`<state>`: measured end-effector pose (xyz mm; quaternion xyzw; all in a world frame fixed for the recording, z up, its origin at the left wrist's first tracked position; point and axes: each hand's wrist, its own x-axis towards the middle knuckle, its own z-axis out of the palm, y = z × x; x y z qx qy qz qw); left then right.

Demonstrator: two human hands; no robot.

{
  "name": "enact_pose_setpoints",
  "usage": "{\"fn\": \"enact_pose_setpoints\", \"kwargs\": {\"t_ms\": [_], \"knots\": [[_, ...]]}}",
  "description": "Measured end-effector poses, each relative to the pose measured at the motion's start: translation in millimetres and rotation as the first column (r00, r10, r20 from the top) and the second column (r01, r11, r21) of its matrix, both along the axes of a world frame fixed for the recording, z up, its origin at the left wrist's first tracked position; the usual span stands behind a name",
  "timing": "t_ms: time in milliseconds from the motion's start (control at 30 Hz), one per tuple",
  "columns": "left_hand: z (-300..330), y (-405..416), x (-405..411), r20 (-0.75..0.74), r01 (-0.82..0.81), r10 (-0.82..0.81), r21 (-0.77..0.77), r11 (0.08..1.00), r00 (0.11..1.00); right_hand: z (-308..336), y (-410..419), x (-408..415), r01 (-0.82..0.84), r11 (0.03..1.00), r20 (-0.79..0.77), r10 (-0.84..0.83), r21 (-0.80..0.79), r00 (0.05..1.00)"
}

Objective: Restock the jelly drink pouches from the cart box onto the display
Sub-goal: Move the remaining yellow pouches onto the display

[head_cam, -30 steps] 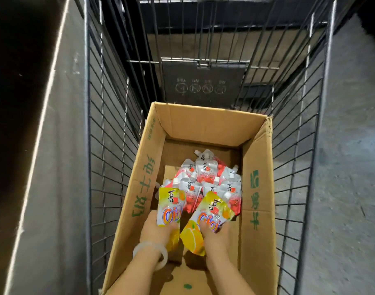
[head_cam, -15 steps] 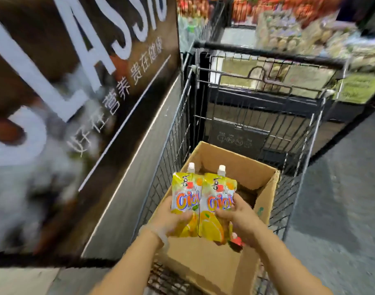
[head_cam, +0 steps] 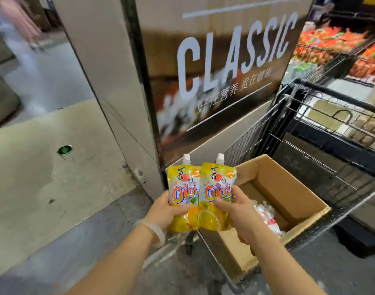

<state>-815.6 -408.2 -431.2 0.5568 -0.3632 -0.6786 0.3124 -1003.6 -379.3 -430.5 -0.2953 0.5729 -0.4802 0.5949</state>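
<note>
Lower centre of frame: left hand (head_cam: 165, 211) grips left yellow pouch (head_cam: 183, 195) by lower edge, pale bangle (head_cam: 153, 231) on wrist. Right hand (head_cam: 238, 211) grips right yellow pouch (head_cam: 217, 194); both pouches upright, side by side, edges touching, white caps up. Lower right: open cardboard box (head_cam: 288, 194) in wire cart (head_cam: 323, 133), more pouches (head_cam: 265, 216) inside. Behind, upper centre: CLASSIC sign panel (head_cam: 225, 60).

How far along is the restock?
Done: nothing visibly placed; no display spot for these shows. In hand: left hand and right hand each hold a yellow pouch, clear of the cardboard box. Left: red pouches remain inside.
</note>
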Motion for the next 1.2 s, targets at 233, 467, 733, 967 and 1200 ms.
{"fn": "enact_pose_setpoints", "kwargs": {"t_ms": [233,467,733,967,1200], "knots": [[20.3,41.6,100.6,-0.028,-0.218,0.217,-0.079,0.973,0.976,24.9,4.0,96.1,-0.229,0.972,0.005,0.230,-0.052,0.973],[46.1,129.6,240.4,-0.091,-0.449,0.440,-0.166,0.878,0.894,53.5,44.6,243.9,-0.473,0.874,-0.031,0.473,-0.110,0.881],[71.6,304.5,403.8,-0.128,-0.694,0.685,-0.216,0.687,0.717,75.6,166.3,437.2,-0.699,0.692,-0.039,0.706,-0.180,0.708],[77.6,476.7,529.0,-0.157,-0.862,0.857,-0.234,0.451,0.491,73.2,294.7,604.5,-0.855,0.466,-0.002,0.878,-0.230,0.479],[74.3,628.2,616.9,-0.210,-0.956,0.952,-0.237,0.171,0.223,72.9,422.1,743.3,-0.952,0.214,0.003,0.976,-0.221,0.218]]}}
